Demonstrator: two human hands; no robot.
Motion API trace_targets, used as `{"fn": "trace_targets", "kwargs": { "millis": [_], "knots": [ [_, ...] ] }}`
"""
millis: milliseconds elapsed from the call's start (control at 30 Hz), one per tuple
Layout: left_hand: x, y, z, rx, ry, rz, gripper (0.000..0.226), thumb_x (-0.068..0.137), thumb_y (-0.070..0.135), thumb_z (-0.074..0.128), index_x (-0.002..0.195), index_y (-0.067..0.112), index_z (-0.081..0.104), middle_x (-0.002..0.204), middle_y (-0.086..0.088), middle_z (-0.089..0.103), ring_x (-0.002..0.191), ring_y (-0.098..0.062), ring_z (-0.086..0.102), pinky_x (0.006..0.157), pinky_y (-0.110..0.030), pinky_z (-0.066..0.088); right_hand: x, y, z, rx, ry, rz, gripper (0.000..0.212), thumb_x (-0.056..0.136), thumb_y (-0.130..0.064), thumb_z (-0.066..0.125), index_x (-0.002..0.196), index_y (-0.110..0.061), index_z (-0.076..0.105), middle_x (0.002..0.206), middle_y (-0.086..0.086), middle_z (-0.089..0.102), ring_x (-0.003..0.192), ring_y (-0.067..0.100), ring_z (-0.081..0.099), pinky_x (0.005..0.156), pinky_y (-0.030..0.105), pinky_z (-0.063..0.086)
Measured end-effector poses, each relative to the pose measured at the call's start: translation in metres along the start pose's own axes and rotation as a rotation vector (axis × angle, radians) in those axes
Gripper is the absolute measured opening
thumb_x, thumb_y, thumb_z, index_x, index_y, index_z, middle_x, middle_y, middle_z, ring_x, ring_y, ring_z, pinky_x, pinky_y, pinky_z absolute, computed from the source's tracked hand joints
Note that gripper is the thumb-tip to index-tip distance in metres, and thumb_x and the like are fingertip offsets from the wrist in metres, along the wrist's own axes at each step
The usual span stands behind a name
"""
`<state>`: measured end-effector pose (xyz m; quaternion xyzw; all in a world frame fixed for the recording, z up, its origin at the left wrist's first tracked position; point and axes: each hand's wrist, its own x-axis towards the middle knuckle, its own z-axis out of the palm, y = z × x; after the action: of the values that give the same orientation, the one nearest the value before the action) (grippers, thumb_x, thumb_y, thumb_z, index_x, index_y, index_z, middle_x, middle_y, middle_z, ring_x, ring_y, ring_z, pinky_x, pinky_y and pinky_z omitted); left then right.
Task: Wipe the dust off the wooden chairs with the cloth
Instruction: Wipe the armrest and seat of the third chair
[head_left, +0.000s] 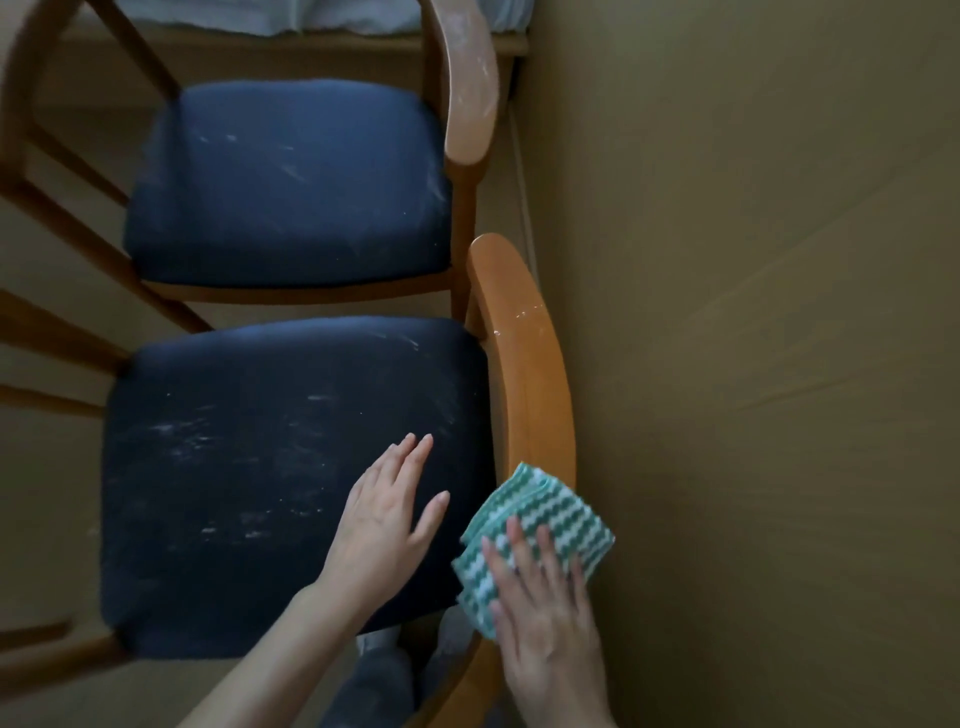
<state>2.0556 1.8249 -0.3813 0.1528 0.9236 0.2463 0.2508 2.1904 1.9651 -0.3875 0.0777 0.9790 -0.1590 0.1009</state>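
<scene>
At far left, the back slats (57, 353) of the near chair are seen, with no cloth near them. Pale dust streaks are noted across its dark seat pad (234, 493). The left hand (387, 514) is held flat on or just above the pad, fingers straight and slightly spread, nothing gripped; it is judged to be steadying. The far chair's armrest (470, 93) is heavily whitened and judged untreated. The folded green-and-white cloth (540, 514) is laid on the near armrest (524, 364) and pressed down by the right hand (545, 608), fingers straight and fanned, not pinching, so pressure is spread for wiping. The wall (753, 312) stands close beside the armrest, limiting access to its outer edge.
</scene>
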Motion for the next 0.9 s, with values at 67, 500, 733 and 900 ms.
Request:
{"fn": "trace_targets", "kwargs": {
  "millis": [67, 500, 733, 900],
  "knots": [
    [0.001, -0.003, -0.001, 0.004, -0.002, -0.005, 0.088, 0.07, 0.069, 0.003, 0.149, 0.031, 0.011, 0.157, 0.008, 0.012, 0.144, -0.008, 0.009, 0.113, -0.021, 0.004, 0.033, 0.012, -0.01, 0.019, 0.021, -0.006, 0.048, 0.101, -0.036, 0.018, 0.148, -0.038, 0.016, 0.159, -0.012, 0.002, 0.146, 0.011, 0.0, 0.117, 0.037, 0.005],
    [0.012, -0.014, 0.001, -0.049, -0.012, -0.033, 0.088, 0.069, 0.071, 0.0, 0.148, 0.034, 0.007, 0.157, 0.01, 0.01, 0.144, -0.006, 0.005, 0.114, -0.022, 0.003, 0.265, 0.006, -0.078, 0.006, -0.025, 0.008, 0.049, 0.103, -0.036, 0.024, 0.149, -0.037, 0.01, 0.159, -0.008, -0.003, 0.146, 0.015, -0.008, 0.116, 0.042, -0.003],
    [0.006, -0.026, 0.001, -0.029, 0.025, -0.023, 0.087, 0.072, 0.071, 0.002, 0.149, 0.031, 0.011, 0.156, 0.008, 0.015, 0.144, -0.008, 0.007, 0.117, -0.027, 0.006, 0.274, 0.002, -0.079, 0.046, -0.027, 0.061, 0.049, 0.103, -0.038, 0.022, 0.15, -0.038, 0.007, 0.159, -0.008, -0.005, 0.146, 0.015, -0.01, 0.115, 0.043, -0.005],
    [-0.005, -0.033, -0.002, -0.035, 0.028, -0.014, 0.075, 0.085, 0.068, 0.02, 0.149, 0.028, 0.017, 0.156, 0.004, 0.02, 0.144, -0.011, 0.013, 0.115, -0.027, 0.007, 0.174, 0.014, -0.057, 0.108, -0.002, 0.115, 0.051, 0.103, -0.034, 0.025, 0.149, -0.037, 0.005, 0.158, -0.009, -0.008, 0.144, 0.012, -0.014, 0.115, 0.038, -0.009]
  ]
}}
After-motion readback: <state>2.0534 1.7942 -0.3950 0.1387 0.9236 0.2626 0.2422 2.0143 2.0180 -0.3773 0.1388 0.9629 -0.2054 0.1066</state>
